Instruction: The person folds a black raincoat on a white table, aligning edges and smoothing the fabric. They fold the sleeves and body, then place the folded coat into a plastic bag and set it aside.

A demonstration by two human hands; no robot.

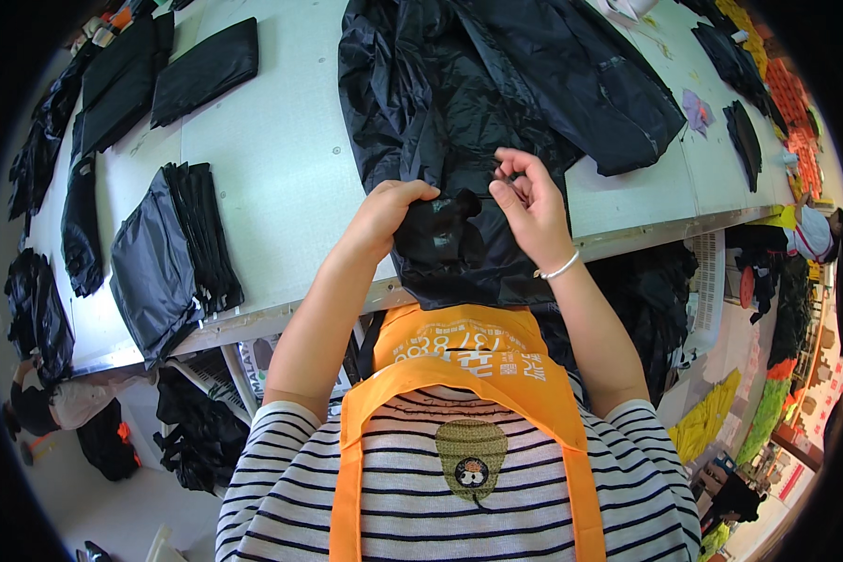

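A black, shiny garment (464,126) lies spread on the pale table, its lower end hanging over the near edge in front of the orange apron. My left hand (392,211) grips the cloth near that edge, thumb on top, beside a bunched piece of black fabric (439,225). Over the right part of the same garment my right hand (530,204) is raised, its fingers curled and thumb apart from them. Nothing can be made out between those fingers. A pale bracelet circles my right wrist.
A stack of folded black garments (175,246) sits left on the table (288,175), with more folded black pieces (207,74) behind. A purple scrap (697,112) lies at right. Below the table stand a white crate (706,295) and black cloth heaps. Other people are at both sides.
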